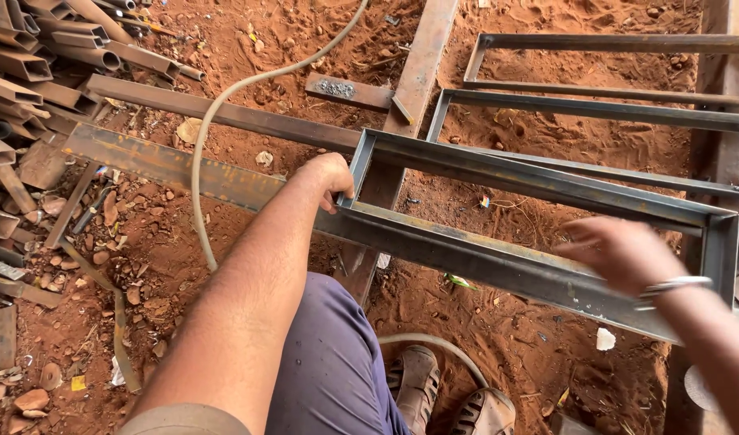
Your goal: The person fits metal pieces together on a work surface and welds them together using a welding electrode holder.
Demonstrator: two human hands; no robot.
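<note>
A rectangular welded steel frame point(498, 181) made of angle iron lies across rusty steel bars above red dirt. My left hand point(329, 177) grips the frame's near left corner, fingers curled over the edge. My right hand point(623, 251) hovers blurred over the frame's near rail toward the right end, fingers apart, holding nothing; a metal bracelet sits on its wrist. My knee in purple trousers and my two shoes point(450, 395) are below the frame.
Two more steel frames point(595, 109) lie behind the first one. A pile of cut steel tubes and angle offcuts point(39, 56) fills the upper left. A pale hose point(216, 105) curves over the dirt. Long rusty flat bars point(160, 165) run underneath, with stones scattered around.
</note>
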